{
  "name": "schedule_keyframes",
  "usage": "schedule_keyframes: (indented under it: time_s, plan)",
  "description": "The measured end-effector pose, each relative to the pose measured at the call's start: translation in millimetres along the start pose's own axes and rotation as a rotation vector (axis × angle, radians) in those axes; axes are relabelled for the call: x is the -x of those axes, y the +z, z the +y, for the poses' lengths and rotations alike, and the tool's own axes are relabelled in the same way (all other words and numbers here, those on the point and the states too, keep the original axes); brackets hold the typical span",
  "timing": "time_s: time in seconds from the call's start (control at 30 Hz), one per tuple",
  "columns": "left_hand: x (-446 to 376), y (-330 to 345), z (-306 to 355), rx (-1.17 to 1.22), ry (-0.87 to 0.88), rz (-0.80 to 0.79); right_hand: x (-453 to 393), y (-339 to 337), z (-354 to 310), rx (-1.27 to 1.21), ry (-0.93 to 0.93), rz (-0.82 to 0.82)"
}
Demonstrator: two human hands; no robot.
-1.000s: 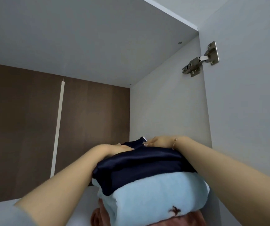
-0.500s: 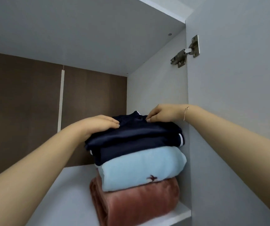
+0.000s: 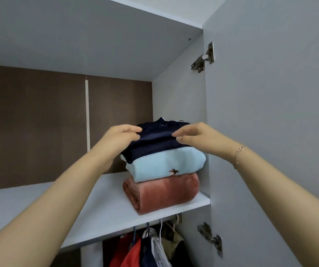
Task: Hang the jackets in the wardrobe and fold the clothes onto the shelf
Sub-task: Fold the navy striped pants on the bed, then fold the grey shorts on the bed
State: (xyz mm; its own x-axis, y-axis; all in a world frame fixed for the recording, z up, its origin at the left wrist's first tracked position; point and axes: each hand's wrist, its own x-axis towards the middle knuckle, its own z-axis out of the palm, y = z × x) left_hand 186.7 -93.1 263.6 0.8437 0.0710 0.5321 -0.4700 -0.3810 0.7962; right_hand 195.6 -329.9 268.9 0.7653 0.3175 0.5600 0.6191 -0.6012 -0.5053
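Stack of three folded items sits on the wardrobe shelf (image 3: 104,214), right end, against the side wall. Bottom: pink fleece (image 3: 162,191). Middle: light blue top (image 3: 166,164) with a small dark emblem on its front fold. Top: navy garment (image 3: 154,143), front edge overhanging the blue one slightly on the left.

Left hand (image 3: 120,137) is at the navy garment's left edge, fingers curled, fingertips touching the fabric; whether it's actually pinching can't be told. Right hand (image 3: 195,135) is at the garment's right side, fingers extended and relaxed, tips pointing left just above the fabric; contact unclear. Hands apart, one either side of the stack top. Thin bracelet (image 3: 238,155) on the right wrist.

Under the shelf: jackets (image 3: 147,249) on hangers, red, navy and grey visible. Right of the stack: open door (image 3: 270,112) with two metal hinges, upper (image 3: 202,58) and lower (image 3: 211,237).
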Motion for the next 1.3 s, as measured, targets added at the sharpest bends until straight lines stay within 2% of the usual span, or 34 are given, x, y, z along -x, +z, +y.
schedule_keyframes:
  time_s: [0.17, 0.3, 0.53, 0.7, 0.97, 1.1, 1.3]
  plan:
    - [59.2, -11.5, 14.9, 0.142, 0.03, -0.155, 75.1, 0.3, -37.3, 0.011, 0.088, 0.054]
    - [117.9, -17.5, 13.4, 0.261, 0.058, -0.327, 148.9, 12.1, -67.5, -0.018, 0.181, 0.173]
    - [214.7, 7.8, 8.2, 0.444, 0.016, -0.6, 288.7, 24.2, -111.2, 0.04, 0.402, 0.279]
    - [286.0, 70.4, 30.9, 0.549, -0.017, -0.765, 389.7, 1.4, -131.8, 0.285, 0.499, 0.332]
    - [435.8, 195.1, 126.7, 0.588, 0.072, -1.165, 592.9, -75.9, -155.8, 0.338, 0.793, 0.61]
    - [542.1, 260.4, 189.3, 0.645, 0.058, -1.354, 725.0, -113.5, -181.7, 0.346, 0.955, 0.707]
    - [744.6, 331.0, 268.9, 0.666, 0.025, -1.74, 935.5, -143.5, -246.9, 0.337, 1.231, 0.832]
